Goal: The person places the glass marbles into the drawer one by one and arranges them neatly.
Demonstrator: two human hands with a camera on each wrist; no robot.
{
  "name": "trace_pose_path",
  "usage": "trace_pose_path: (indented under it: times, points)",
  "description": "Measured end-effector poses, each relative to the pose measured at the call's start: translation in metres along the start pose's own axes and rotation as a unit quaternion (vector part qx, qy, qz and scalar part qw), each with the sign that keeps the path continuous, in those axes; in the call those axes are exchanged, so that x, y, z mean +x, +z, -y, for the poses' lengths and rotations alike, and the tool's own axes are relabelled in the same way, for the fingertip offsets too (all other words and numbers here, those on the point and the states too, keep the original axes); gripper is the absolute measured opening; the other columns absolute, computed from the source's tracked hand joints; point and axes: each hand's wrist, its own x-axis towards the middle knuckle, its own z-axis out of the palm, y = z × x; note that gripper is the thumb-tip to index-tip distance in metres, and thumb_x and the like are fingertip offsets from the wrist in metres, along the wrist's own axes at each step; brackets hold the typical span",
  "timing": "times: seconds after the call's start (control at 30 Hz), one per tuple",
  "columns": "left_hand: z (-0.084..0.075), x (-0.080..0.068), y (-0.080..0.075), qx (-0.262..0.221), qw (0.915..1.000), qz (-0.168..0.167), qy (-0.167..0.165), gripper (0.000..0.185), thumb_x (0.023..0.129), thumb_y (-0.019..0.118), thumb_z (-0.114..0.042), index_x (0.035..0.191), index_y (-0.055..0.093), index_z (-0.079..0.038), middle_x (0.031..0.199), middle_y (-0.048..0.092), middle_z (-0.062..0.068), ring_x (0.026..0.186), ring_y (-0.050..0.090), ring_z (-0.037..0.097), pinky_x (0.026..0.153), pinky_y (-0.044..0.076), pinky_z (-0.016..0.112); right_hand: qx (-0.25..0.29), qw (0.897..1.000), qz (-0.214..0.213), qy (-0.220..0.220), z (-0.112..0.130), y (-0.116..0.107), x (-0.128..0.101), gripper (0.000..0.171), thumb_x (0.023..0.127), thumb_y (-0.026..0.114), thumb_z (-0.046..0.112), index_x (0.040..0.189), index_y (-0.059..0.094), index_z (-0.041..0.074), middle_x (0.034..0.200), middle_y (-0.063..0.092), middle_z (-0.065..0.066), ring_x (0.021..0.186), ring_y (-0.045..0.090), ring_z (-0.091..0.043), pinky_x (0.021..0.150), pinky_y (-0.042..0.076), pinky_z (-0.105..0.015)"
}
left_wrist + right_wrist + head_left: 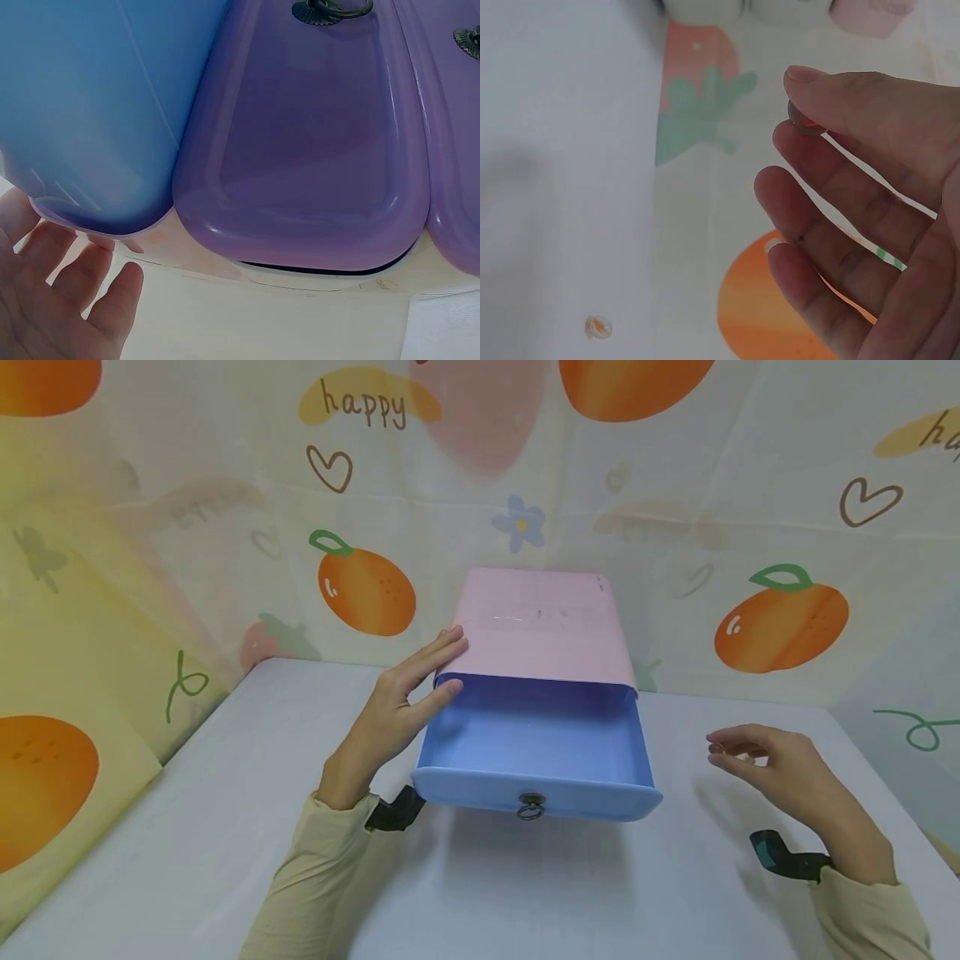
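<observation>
Two hands over a white table (225, 793), against a backdrop printed with oranges, hearts and "happy". Pink cabinet (543, 622) sits mid-table near the back; its blue drawer (536, 752) is pulled well out toward the person, inside looks bare, small dark ring pull (530, 807) on the front. Left hand (397, 710) rests at the cabinet's left front corner: fingers straight, tips on the pink edge, thumb at the drawer's rim, not wrapped around anything. Left wrist view shows two purple drawer fronts (307, 150) below the blue one, each with a ring pull, both closed. Right hand (780, 768) hangs above the table, well apart from the drawer on its right side; fingers loosely curled. Right wrist view shows a small dark round object (804, 122) pinched between thumb and forefinger; can't tell what it is.
</observation>
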Motion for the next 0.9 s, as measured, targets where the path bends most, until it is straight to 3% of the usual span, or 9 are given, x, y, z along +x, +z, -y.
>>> trace_pose_path:
  times: [0.4,0.5,0.67,0.73,0.9]
  points:
    - [-0.001,0.000,0.000,0.003,1.0000,-0.001,0.002,0.050,0.098,0.059,-0.016,0.147,0.050,-0.017,0.158,0.040,-0.006,0.150,0.030,0.009,0.122,0.030,0.044,-0.001,1.000,-0.027,-0.015,0.013,-0.004,-0.003,0.033,0.091,0.073,0.021,0.118,0.069,0.003,0.108,0.073,-0.018,0.101,0.064,-0.043,0.083,0.054,-0.064]
    - [-0.001,0.000,0.000,0.005,1.0000,0.000,0.001,0.050,0.098,0.059,-0.016,0.147,0.049,-0.017,0.158,0.040,-0.006,0.150,0.030,0.009,0.122,0.030,0.043,-0.011,0.998,-0.051,-0.035,0.017,-0.006,-0.003,0.030,0.089,0.075,0.019,0.115,0.071,0.005,0.103,0.075,-0.014,0.097,0.066,-0.038,0.078,0.058,-0.049]
    - [0.000,-0.001,0.000,0.002,1.0000,-0.001,-0.001,0.050,0.098,0.059,-0.015,0.147,0.049,-0.016,0.159,0.039,-0.005,0.150,0.030,0.010,0.122,0.030,0.044,-0.028,0.991,-0.101,-0.078,0.025,-0.006,-0.003,0.027,0.085,0.078,0.016,0.110,0.073,0.009,0.098,0.076,-0.007,0.089,0.068,-0.030,0.071,0.050,-0.023]
    - [0.000,-0.001,-0.001,0.000,1.0000,-0.001,-0.001,0.050,0.098,0.060,-0.015,0.147,0.049,-0.015,0.159,0.039,-0.004,0.150,0.030,0.010,0.122,0.030,0.044,-0.032,0.989,-0.112,-0.088,0.028,-0.006,-0.004,0.027,0.084,0.079,0.014,0.110,0.073,0.010,0.097,0.076,-0.007,0.089,0.068,-0.029,0.070,0.052,-0.023]
    - [-0.001,-0.001,0.000,0.000,1.0000,-0.001,0.000,0.051,0.098,0.060,-0.015,0.147,0.049,-0.016,0.159,0.039,-0.005,0.150,0.030,0.009,0.122,0.030,0.044,-0.027,0.987,-0.128,-0.097,0.035,-0.007,-0.007,0.030,0.084,0.078,0.012,0.112,0.072,0.008,0.098,0.076,-0.010,0.089,0.069,-0.032,0.072,0.061,-0.047]
